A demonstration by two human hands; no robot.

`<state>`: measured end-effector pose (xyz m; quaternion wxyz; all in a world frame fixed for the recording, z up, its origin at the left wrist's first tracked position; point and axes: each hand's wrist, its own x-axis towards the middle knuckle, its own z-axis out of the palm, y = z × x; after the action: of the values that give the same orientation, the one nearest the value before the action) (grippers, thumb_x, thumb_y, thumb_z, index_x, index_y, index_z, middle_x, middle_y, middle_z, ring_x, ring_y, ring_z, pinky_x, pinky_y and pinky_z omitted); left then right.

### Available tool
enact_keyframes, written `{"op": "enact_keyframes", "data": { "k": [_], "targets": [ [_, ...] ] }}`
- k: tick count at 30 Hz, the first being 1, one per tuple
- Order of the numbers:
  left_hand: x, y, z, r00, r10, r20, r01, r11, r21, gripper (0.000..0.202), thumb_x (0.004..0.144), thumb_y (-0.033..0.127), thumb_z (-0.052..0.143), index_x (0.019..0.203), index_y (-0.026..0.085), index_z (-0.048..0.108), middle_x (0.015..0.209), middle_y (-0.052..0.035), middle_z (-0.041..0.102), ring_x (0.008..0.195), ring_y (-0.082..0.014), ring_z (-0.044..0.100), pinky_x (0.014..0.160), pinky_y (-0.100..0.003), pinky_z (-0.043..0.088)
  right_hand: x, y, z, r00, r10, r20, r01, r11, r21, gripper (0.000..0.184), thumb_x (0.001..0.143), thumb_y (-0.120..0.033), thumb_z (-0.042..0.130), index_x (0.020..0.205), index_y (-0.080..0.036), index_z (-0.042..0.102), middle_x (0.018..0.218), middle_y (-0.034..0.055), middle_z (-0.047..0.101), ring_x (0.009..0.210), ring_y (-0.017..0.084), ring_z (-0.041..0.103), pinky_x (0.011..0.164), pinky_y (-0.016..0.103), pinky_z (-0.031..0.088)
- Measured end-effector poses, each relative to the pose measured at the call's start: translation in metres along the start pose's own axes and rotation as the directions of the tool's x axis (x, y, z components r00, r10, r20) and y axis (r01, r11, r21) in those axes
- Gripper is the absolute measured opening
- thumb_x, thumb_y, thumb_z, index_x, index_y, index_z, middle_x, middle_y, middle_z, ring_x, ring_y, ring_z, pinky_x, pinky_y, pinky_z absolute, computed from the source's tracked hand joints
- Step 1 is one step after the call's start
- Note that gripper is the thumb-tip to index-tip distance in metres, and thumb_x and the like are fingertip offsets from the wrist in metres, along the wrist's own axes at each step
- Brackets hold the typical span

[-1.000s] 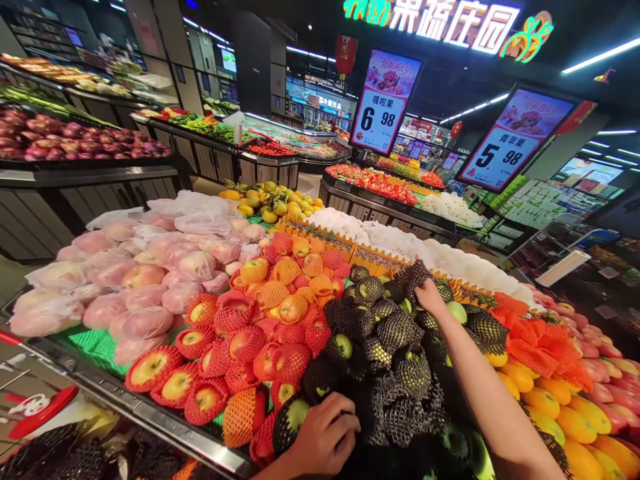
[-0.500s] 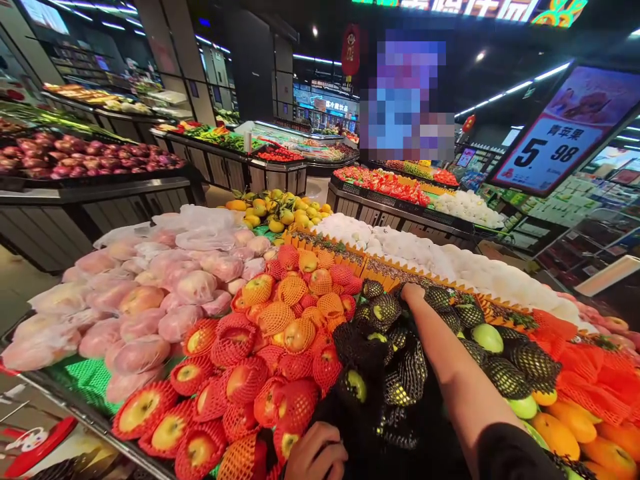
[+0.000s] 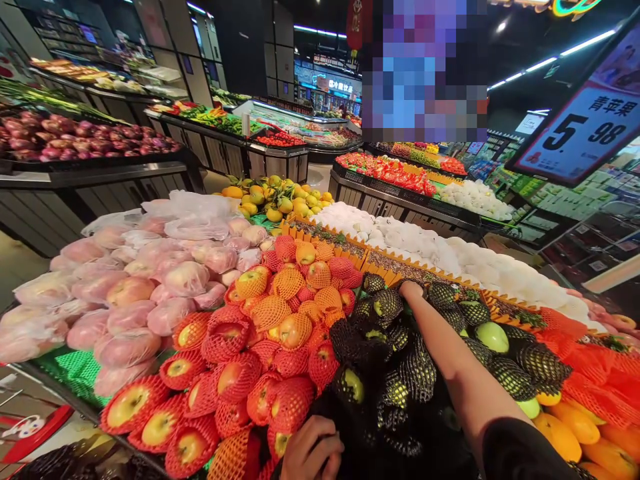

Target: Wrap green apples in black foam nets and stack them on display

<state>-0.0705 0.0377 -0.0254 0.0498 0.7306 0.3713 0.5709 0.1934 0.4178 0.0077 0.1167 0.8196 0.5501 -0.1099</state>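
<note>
My right hand (image 3: 411, 291) reaches to the back of a heap of green apples in black foam nets (image 3: 387, 305), beside the orange divider. Its fingers dip out of sight behind the wrist and the fruit, so their grip is hidden. At the bottom centre, my left hand (image 3: 311, 451) is held low with curled fingers, between red-netted apples (image 3: 293, 403) and the black nets. What it holds, if anything, cannot be made out. A bare green apple (image 3: 492, 337) lies to the right of my right forearm.
Bagged pink fruit (image 3: 131, 320) fills the left side of the stand. White-wrapped fruit (image 3: 440, 248) lies behind the orange divider (image 3: 387, 263). Mangoes (image 3: 567, 419) sit at the lower right. A price sign (image 3: 580, 133) hangs above right, and an onion stand (image 3: 85, 141) is further left.
The view has tipped slightly downward and shifted a little. My right hand stays at the back of the green apples; my left hand remains curled in nearly the same place.
</note>
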Motion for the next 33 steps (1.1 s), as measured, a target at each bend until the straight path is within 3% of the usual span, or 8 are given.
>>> {"op": "enact_keyframes", "data": {
  "k": [7, 12, 19, 23, 26, 29, 30, 33],
  "targets": [
    [-0.003, 0.002, -0.001, 1.000, 0.019, -0.006, -0.019, 1.000, 0.002, 0.020, 0.093, 0.004, 0.045, 0.087, 0.017, 0.058, 0.073, -0.0042, 0.060, 0.064, -0.0127, 0.059, 0.057, -0.020, 0.049, -0.014, 0.004, 0.002, 0.998, 0.055, -0.032, -0.054, 0.998, 0.027, 0.034, 0.097, -0.033, 0.067, 0.125, -0.013, 0.063, 0.130, 0.0131, 0.063, 0.113, 0.026, 0.065, 0.095, 0.046, 0.057],
    [-0.004, 0.002, -0.002, 0.999, 0.037, -0.009, -0.037, 0.999, -0.004, 0.021, 0.087, 0.000, 0.045, 0.087, 0.017, 0.058, 0.074, -0.0046, 0.061, 0.065, -0.0132, 0.059, 0.057, -0.021, 0.049, -0.030, 0.001, -0.014, 0.994, 0.012, -0.111, -0.008, 0.999, 0.036, 0.034, 0.096, -0.032, 0.069, 0.123, -0.012, 0.064, 0.129, 0.0140, 0.063, 0.115, 0.026, 0.064, 0.096, 0.046, 0.056],
    [0.003, 0.013, -0.004, 0.998, 0.049, 0.026, -0.048, 0.998, -0.046, 0.024, 0.084, -0.002, 0.047, 0.091, 0.017, 0.059, 0.078, -0.0049, 0.061, 0.068, -0.0139, 0.059, 0.059, -0.022, 0.049, -0.069, 0.010, -0.072, 0.970, -0.077, -0.232, 0.103, 0.989, 0.103, 0.030, 0.095, -0.033, 0.070, 0.115, -0.011, 0.067, 0.121, 0.0130, 0.069, 0.110, 0.025, 0.067, 0.096, 0.045, 0.055],
    [0.010, 0.021, -0.008, 1.000, -0.006, 0.019, 0.008, 0.998, -0.066, 0.025, 0.085, -0.002, 0.048, 0.095, 0.018, 0.060, 0.081, -0.0047, 0.061, 0.071, -0.0140, 0.061, 0.062, -0.022, 0.052, -0.122, 0.028, -0.118, 0.918, -0.170, -0.358, 0.250, 0.949, 0.192, 0.023, 0.086, -0.023, 0.073, 0.099, -0.004, 0.071, 0.106, 0.0226, 0.073, 0.108, 0.033, 0.069, 0.093, 0.041, 0.054],
    [0.012, 0.026, -0.011, 0.988, -0.155, 0.013, 0.155, 0.979, -0.131, 0.024, 0.089, 0.003, 0.051, 0.104, 0.020, 0.060, 0.093, -0.0067, 0.062, 0.076, -0.0148, 0.062, 0.065, -0.024, 0.055, -0.186, 0.056, -0.138, 0.844, -0.310, -0.437, 0.450, 0.853, 0.265, 0.021, 0.077, -0.028, 0.078, 0.085, -0.010, 0.072, 0.090, 0.0176, 0.075, 0.107, 0.036, 0.069, 0.092, 0.037, 0.053],
    [0.011, 0.031, -0.008, 0.931, -0.335, 0.144, 0.365, 0.872, -0.326, 0.017, 0.097, 0.020, 0.053, 0.113, 0.022, 0.059, 0.106, -0.0095, 0.061, 0.082, -0.0159, 0.062, 0.066, -0.026, 0.058, -0.267, 0.092, -0.122, 0.747, -0.476, -0.464, 0.652, 0.661, 0.372, 0.025, 0.072, -0.037, 0.079, 0.086, -0.017, 0.073, 0.085, 0.0081, 0.076, 0.106, 0.033, 0.069, 0.096, 0.037, 0.054],
    [0.009, 0.033, -0.005, 0.901, -0.364, 0.236, 0.433, 0.792, -0.431, 0.019, 0.100, 0.030, 0.053, 0.117, 0.023, 0.058, 0.109, -0.0103, 0.061, 0.085, -0.0169, 0.062, 0.067, -0.027, 0.058, -0.295, 0.102, -0.109, 0.693, -0.549, -0.467, 0.713, 0.429, 0.555, 0.030, 0.070, -0.036, 0.082, 0.091, -0.016, 0.074, 0.088, 0.0099, 0.076, 0.107, 0.035, 0.068, 0.098, 0.042, 0.054],
    [0.001, 0.044, 0.010, 0.786, -0.295, 0.543, 0.618, 0.395, -0.680, 0.063, 0.090, 0.068, 0.057, 0.137, 0.027, 0.049, 0.111, -0.0115, 0.060, 0.085, -0.0197, 0.062, 0.057, -0.027, 0.058, -0.369, 0.122, -0.055, 0.677, -0.614, -0.407, 0.639, 0.214, 0.739, 0.044, 0.074, -0.049, 0.083, 0.107, -0.021, 0.072, 0.100, 0.0088, 0.076, 0.097, 0.028, 0.072, 0.089, 0.044, 0.060]
  ]
}}
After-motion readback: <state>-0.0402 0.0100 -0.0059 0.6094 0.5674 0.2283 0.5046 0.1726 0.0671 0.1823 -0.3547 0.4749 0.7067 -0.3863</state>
